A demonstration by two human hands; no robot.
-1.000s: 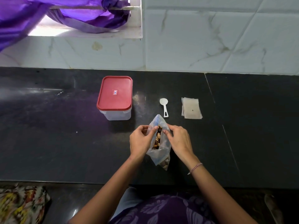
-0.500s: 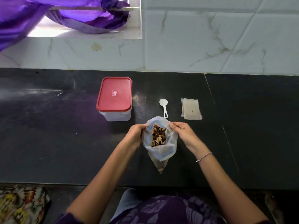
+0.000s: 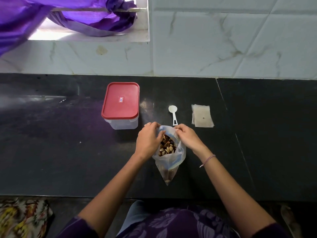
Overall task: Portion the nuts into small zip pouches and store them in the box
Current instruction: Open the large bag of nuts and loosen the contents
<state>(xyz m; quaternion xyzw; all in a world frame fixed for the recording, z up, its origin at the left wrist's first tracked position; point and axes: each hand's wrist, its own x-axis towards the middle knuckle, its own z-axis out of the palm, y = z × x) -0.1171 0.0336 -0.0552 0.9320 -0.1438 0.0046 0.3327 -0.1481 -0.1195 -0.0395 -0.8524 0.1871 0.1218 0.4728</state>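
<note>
Head view, red-lidded box (image 3: 120,109), sticker (image 3: 121,100) illegible

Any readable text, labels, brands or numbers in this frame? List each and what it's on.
Nothing can be read.
Sticker on the red lid of the box: red, white and blue, print too small to read.
zip pouches: one dark speck, no readable print.
bag of nuts and white spoon: no text shows.
</note>
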